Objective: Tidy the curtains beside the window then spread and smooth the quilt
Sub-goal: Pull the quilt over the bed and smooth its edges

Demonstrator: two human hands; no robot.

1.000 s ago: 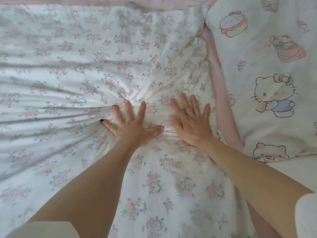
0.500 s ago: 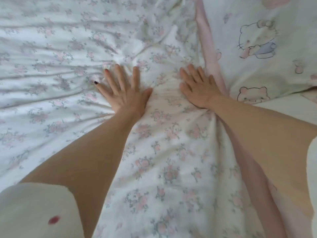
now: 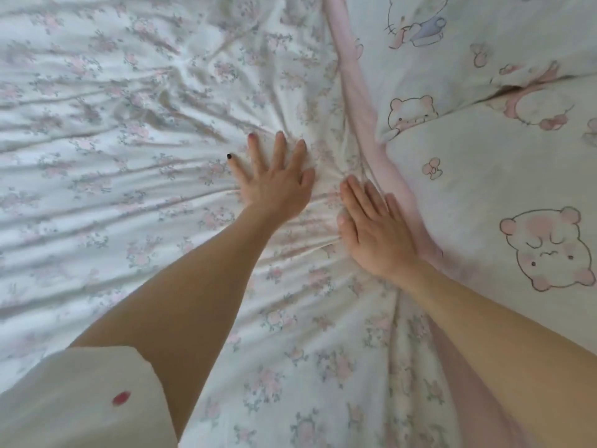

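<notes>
Item: quilt (image 3: 135, 176), floral print, white ground with pink sprigs. Fills the left and centre of the frame, lower edge to top. Count: one.

Handling, judged: soft, light, limp; thin enough to ruck under a palm. Creases fan out leftward and upward from the hands, deepest in the upper centre. Unlikely to slip on its own, likely to bunch again if pushed toward a fixed point. Not fragile. Best worked with flat palms sweeping outward along the creases; for a bigger pull, best taken at the pink border (image 3: 358, 101), a strip running from top centre down to lower right.

Left hand (image 3: 277, 185): centre of frame, flat, fingers splayed and straight, pressing on the quilt, grasping nothing. Dark nail on the little finger. Count: one.

Right hand (image 3: 374, 227): just right of the left, apart from it, flat, fingers together, pressing the quilt beside the pink border, grasping nothing. Count: one.

Cartoon-print bedding (image 3: 504, 176): right of frame, bears and bows. Whether one piece or two, not clear; a fold divides it upper right.

Sleeve (image 3: 74, 396), white with red spot, lower left. Count: one.

Curtains: none in view.
</notes>
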